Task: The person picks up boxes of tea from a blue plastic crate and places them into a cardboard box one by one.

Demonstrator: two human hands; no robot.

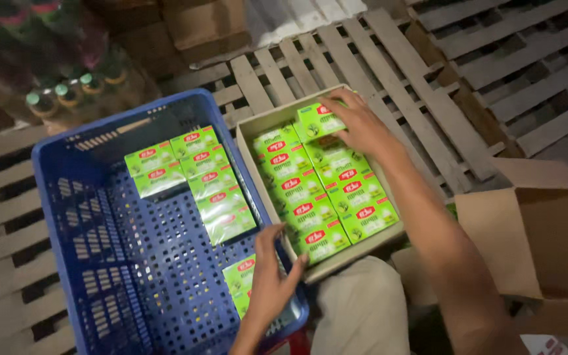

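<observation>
Two bare forearms are showing, sleeveless to the frame's edge — the left hand (267, 286) and right hand (357, 125) wearing no gloves, rings or watch — light beige trousers (363, 309) covering the knee.

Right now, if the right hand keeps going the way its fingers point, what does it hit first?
The right hand points up-left over the far corner box, which it already touches. Beyond that comes the cardboard tray's far wall, then the wooden pallet. Depth is unclear.
</observation>
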